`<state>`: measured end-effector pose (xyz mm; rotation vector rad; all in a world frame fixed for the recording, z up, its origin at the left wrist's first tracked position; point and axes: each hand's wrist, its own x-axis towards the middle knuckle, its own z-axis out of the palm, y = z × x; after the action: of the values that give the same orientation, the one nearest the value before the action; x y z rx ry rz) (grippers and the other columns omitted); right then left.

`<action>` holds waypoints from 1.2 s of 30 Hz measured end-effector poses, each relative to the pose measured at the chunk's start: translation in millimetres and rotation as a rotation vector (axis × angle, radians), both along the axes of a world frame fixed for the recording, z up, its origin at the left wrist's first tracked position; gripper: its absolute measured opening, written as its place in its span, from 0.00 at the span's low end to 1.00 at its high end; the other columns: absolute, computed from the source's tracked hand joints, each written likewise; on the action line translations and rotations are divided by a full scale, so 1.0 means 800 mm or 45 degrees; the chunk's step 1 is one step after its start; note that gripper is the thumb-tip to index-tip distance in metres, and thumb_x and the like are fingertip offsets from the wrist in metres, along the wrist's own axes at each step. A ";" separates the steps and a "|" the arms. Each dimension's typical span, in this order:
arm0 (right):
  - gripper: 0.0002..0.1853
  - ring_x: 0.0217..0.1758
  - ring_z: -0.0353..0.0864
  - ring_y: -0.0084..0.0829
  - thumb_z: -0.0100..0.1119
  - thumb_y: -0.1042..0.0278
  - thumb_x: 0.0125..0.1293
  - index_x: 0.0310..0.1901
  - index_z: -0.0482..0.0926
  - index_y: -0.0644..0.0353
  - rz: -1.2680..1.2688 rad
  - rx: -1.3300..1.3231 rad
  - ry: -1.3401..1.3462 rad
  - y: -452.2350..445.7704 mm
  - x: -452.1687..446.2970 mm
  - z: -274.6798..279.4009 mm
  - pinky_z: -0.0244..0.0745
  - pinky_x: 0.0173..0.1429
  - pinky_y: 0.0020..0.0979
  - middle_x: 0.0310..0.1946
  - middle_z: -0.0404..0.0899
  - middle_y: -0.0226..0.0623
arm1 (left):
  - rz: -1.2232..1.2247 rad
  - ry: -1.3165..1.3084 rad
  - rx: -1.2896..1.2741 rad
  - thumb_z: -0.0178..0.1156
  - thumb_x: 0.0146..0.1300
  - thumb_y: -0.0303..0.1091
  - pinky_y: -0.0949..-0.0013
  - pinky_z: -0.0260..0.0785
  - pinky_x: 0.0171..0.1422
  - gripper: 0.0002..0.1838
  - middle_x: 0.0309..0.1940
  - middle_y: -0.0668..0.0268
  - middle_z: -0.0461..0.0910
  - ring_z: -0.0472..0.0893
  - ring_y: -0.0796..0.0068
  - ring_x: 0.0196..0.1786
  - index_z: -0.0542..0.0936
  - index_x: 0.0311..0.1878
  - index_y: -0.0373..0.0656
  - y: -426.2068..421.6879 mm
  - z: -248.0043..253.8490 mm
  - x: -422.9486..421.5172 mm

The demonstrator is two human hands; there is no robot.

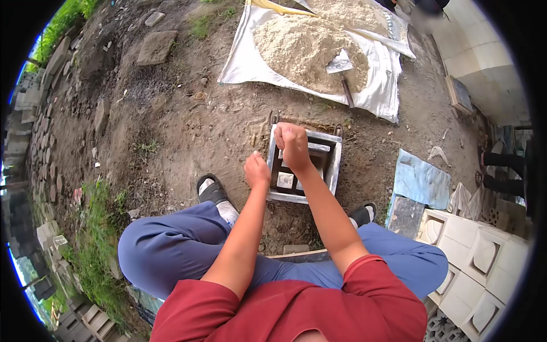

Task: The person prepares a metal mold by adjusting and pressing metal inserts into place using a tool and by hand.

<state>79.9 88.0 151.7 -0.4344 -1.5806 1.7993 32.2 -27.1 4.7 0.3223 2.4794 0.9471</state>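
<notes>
We see the fingers (285, 137) of the right hand (292, 147) folded inward, above the far left part of a square metal mould (337, 162). The left hand (257, 171) is also closed into a loose fist, just beside the left wall of this mould. Whether either hand encloses something, we cannot tell.

The mould stands on the ground (188, 119) between two dark sandals (212, 191); it has inner bars, and a pale piece (285, 180) shows inside. The ground is brown bare earth, uneven, with small stones scattered over it.

Beyond the mould, we find a white sheet (383, 97) spread on the earth, which carries a heap of pale sandy material (302, 51). A trowel (340, 64) lies upon this heap, its handle directed toward us.

On the right side, a blue sheet (421, 179) lies near pale blocks (456, 231) with rounded recesses. Farther, a framed board (459, 96) is at the foot of a pale wall (478, 51), and we notice the dark-clothed legs of another person (506, 165) at the right edge.

On the left, grass (94, 245) grows near loose stones, and a flat rock (156, 47) rests farther away.
</notes>
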 end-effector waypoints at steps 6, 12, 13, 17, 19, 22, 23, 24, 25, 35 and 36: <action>0.24 0.20 0.56 0.18 0.43 0.59 0.76 0.20 0.62 0.61 -0.025 -0.048 -0.024 -0.009 0.011 -0.020 0.50 0.26 0.29 0.17 0.60 0.26 | -0.030 0.001 -0.004 0.38 0.79 0.50 0.44 0.66 0.65 0.27 0.53 0.48 0.81 0.77 0.42 0.58 0.83 0.49 0.40 -0.002 0.004 -0.002; 0.27 0.19 0.51 0.19 0.42 0.50 0.77 0.19 0.57 0.56 -0.049 0.024 0.023 -0.019 0.017 0.029 0.45 0.25 0.29 0.16 0.55 0.24 | 0.016 0.006 -0.030 0.39 0.79 0.50 0.45 0.66 0.65 0.27 0.53 0.49 0.81 0.77 0.42 0.58 0.83 0.51 0.40 0.001 0.004 0.000; 0.28 0.19 0.51 0.19 0.42 0.48 0.76 0.19 0.57 0.56 -0.053 0.078 0.031 -0.020 0.018 0.028 0.44 0.25 0.30 0.16 0.54 0.25 | 0.022 0.003 -0.022 0.39 0.79 0.50 0.45 0.66 0.65 0.27 0.53 0.49 0.81 0.77 0.42 0.58 0.83 0.51 0.40 0.002 0.004 0.000; 0.30 0.19 0.51 0.21 0.43 0.44 0.76 0.20 0.57 0.57 -0.058 0.081 0.011 -0.022 0.021 -0.024 0.44 0.25 0.30 0.16 0.54 0.25 | 0.016 0.002 -0.055 0.39 0.79 0.50 0.45 0.67 0.65 0.27 0.54 0.50 0.81 0.77 0.43 0.59 0.83 0.52 0.41 0.002 0.007 0.003; 0.30 0.19 0.51 0.21 0.44 0.43 0.76 0.20 0.57 0.57 -0.064 0.017 0.024 -0.017 0.017 -0.024 0.44 0.25 0.30 0.16 0.54 0.26 | 0.012 0.008 -0.083 0.39 0.79 0.51 0.46 0.67 0.65 0.27 0.54 0.50 0.81 0.77 0.43 0.59 0.83 0.53 0.41 -0.001 0.006 0.001; 0.30 0.19 0.51 0.20 0.44 0.45 0.76 0.19 0.58 0.57 -0.090 -0.068 0.062 -0.011 0.021 -0.009 0.45 0.25 0.30 0.15 0.56 0.26 | -0.013 -0.001 -0.048 0.39 0.79 0.51 0.45 0.67 0.66 0.27 0.55 0.50 0.81 0.77 0.43 0.59 0.83 0.53 0.41 0.001 0.001 0.000; 0.28 0.18 0.53 0.20 0.44 0.48 0.76 0.19 0.59 0.57 -0.100 -0.102 0.091 -0.013 0.021 -0.003 0.46 0.24 0.30 0.15 0.58 0.26 | 0.007 0.020 -0.030 0.39 0.79 0.51 0.45 0.67 0.65 0.27 0.54 0.50 0.81 0.77 0.43 0.59 0.83 0.52 0.41 0.001 -0.002 0.001; 0.28 0.19 0.53 0.20 0.44 0.48 0.76 0.19 0.59 0.58 -0.098 -0.097 0.110 -0.015 0.021 0.003 0.45 0.24 0.30 0.16 0.59 0.26 | 0.026 0.041 -0.012 0.39 0.79 0.51 0.44 0.67 0.65 0.27 0.54 0.50 0.81 0.77 0.43 0.59 0.83 0.52 0.41 0.000 -0.001 0.001; 0.28 0.19 0.53 0.20 0.44 0.48 0.76 0.19 0.59 0.58 -0.097 -0.096 0.107 -0.018 0.020 0.004 0.45 0.24 0.30 0.16 0.59 0.26 | 0.026 0.038 -0.012 0.39 0.79 0.51 0.44 0.67 0.65 0.27 0.54 0.50 0.81 0.77 0.43 0.59 0.83 0.52 0.41 0.000 -0.001 0.001; 0.29 0.19 0.52 0.20 0.43 0.48 0.78 0.19 0.58 0.57 -0.015 0.013 0.024 -0.019 -0.003 -0.005 0.47 0.25 0.30 0.16 0.56 0.25 | -0.019 0.018 -0.037 0.38 0.79 0.51 0.44 0.68 0.64 0.27 0.54 0.50 0.81 0.77 0.43 0.59 0.82 0.52 0.41 0.005 0.008 -0.003; 0.29 0.19 0.52 0.20 0.43 0.48 0.77 0.19 0.58 0.57 -0.004 0.041 0.023 -0.021 -0.001 0.008 0.47 0.25 0.29 0.16 0.56 0.25 | -0.007 0.029 -0.048 0.38 0.79 0.51 0.44 0.68 0.64 0.27 0.55 0.50 0.81 0.77 0.43 0.59 0.82 0.51 0.41 0.000 0.007 -0.001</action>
<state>79.1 71.5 158.3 -0.4040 -1.5931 1.7687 31.5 -27.0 10.0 0.3286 2.5121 0.8986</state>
